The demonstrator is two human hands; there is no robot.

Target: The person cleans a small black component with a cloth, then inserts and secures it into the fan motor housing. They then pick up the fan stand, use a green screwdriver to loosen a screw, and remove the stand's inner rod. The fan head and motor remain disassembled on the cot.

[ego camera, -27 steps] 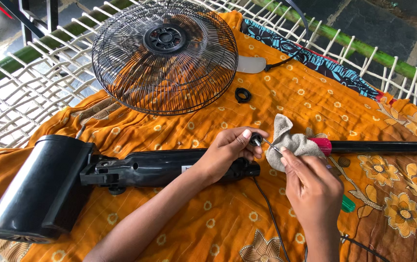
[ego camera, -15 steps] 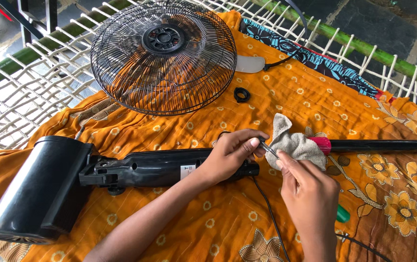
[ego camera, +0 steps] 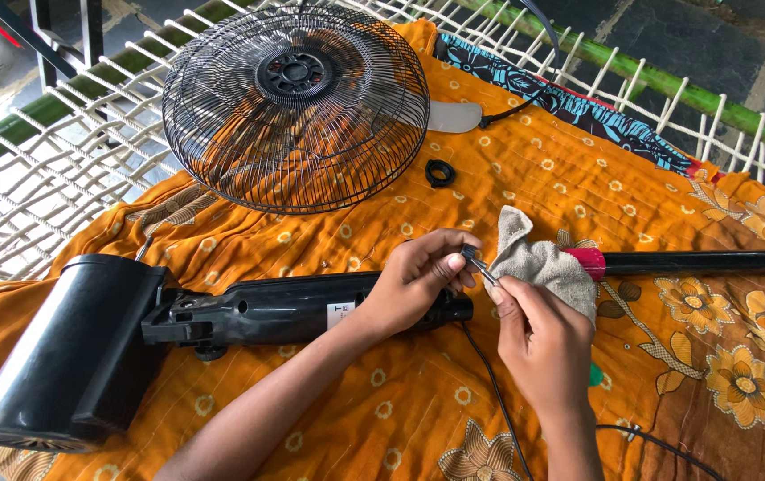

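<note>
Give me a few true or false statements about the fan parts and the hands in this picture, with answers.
1. The wire fan guard lies on the orange cloth. True.
2. The left hand rests on the black fan body. True.
3. The right hand holds a hammer. False: it holds a grey rag and a thin metal tool.
4. The small black ring sits on the fan guard. False: it lies on the cloth beside it.

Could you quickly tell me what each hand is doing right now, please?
Left hand: closed, pinching a small metal part, resting on the fan neck.
Right hand: closed on the rag.
</note>
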